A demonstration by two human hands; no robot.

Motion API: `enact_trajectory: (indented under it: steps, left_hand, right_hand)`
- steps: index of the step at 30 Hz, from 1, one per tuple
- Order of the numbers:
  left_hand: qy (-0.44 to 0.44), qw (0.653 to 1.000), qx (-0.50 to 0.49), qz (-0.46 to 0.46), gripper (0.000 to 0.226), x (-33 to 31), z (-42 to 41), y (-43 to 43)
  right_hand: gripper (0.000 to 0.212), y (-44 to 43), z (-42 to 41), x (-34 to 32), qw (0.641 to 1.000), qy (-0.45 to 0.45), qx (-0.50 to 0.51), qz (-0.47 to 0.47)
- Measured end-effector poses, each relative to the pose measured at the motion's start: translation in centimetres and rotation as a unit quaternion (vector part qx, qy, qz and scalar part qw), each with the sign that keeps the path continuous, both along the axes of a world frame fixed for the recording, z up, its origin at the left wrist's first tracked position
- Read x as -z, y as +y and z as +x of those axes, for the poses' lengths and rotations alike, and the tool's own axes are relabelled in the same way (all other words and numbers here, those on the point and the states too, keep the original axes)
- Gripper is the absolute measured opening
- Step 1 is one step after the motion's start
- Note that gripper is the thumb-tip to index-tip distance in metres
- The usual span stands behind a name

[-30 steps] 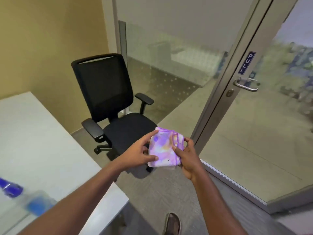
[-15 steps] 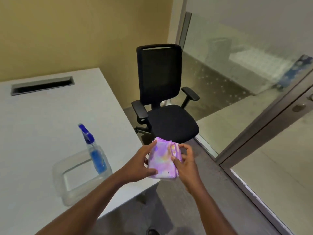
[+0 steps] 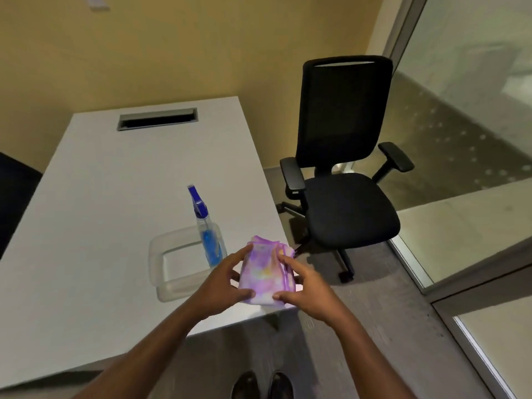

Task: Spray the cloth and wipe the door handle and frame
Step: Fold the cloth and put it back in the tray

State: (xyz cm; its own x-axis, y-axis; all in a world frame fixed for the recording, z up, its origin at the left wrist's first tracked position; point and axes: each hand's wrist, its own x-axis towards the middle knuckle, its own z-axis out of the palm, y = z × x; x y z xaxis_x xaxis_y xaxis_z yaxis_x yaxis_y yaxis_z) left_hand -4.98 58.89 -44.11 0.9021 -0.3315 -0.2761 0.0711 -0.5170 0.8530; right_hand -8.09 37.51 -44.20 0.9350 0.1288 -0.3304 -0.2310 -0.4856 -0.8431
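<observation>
A folded purple and pink cloth [image 3: 263,270] is held between both hands over the near right corner of the white table [image 3: 115,226]. My left hand [image 3: 221,289] grips its left side and my right hand [image 3: 309,292] grips its right side and lower edge. A clear spray bottle [image 3: 208,237] with blue liquid and a blue nozzle stands in a clear plastic container [image 3: 169,272] just left of the cloth. The door handle is out of view; only the door frame's lower part [image 3: 472,300] shows at the right.
A black office chair [image 3: 345,180] stands right of the table, by the glass wall [image 3: 475,110]. Another dark chair [image 3: 14,194] shows at the left edge. A cable slot [image 3: 157,119] is set in the table's far end. My shoes [image 3: 262,385] are on grey carpet.
The view has swung left from the door to the table. Both hands carried the cloth along, and it is now over the table corner beside the spray bottle.
</observation>
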Motion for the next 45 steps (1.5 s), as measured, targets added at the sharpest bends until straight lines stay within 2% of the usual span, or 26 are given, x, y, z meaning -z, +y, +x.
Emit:
enact_trajectory:
  steps: [16,22,30,36,45]
  left_hand:
    - [-0.028,0.991,-0.12,0.048,0.092,1.3,-3.8,2.8]
    - [-0.024,0.981,-0.182,0.069,0.086,0.7,-4.2,4.4]
    - [0.011,0.972,-0.23,0.056,0.063,0.2,-2.9,8.8]
    - [0.022,0.971,-0.224,0.084,0.065,1.8,0.5,14.0]
    - [0.05,0.977,-0.164,0.124,0.072,5.2,7.2,20.0]
  right_hand:
    - [0.084,3.3,2.5,2.2,0.99,-0.02,-0.14,0.001]
    - [0.085,6.1,4.1,2.0,0.983,-0.022,-0.18,0.009]
    - [0.08,11.9,6.5,1.5,0.961,-0.06,-0.269,-0.04]
    - [0.073,16.6,9.4,1.2,0.954,-0.072,-0.285,-0.062]
    - [0.081,22.5,13.7,4.1,0.962,-0.047,-0.25,-0.098]
